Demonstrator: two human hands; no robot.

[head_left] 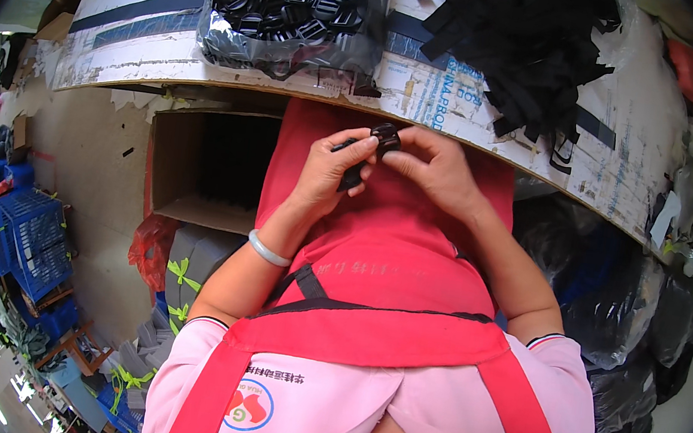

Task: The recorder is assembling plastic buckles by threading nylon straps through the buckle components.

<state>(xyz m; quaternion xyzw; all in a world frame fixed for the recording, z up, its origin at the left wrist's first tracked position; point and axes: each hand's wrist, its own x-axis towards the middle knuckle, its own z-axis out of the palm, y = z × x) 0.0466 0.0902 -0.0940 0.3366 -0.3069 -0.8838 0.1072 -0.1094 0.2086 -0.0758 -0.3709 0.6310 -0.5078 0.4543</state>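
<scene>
Close to the table's front edge, my two hands meet over the red apron [398, 223] at a small black plastic buckle [385, 137]. My left hand [326, 169] is closed round a short black webbing strap [352, 170], with its thumb and fingertips against the buckle. From the other side, my right hand [440, 173] pinches the buckle between thumb and fingers. Whether the strap is threaded through the buckle is hidden by the fingers. Beyond my hands, many black buckles [295, 2] lie in a clear plastic bag [296, 63]. A heap of black straps [531, 49] sits to its right.
The table [438, 107] is covered with white printed cardboard. Below it stands an open cardboard box [217, 215] on the left; black plastic bags [611, 318] fill the right side. Further left are a red bag [150, 249] and blue crates [32, 238].
</scene>
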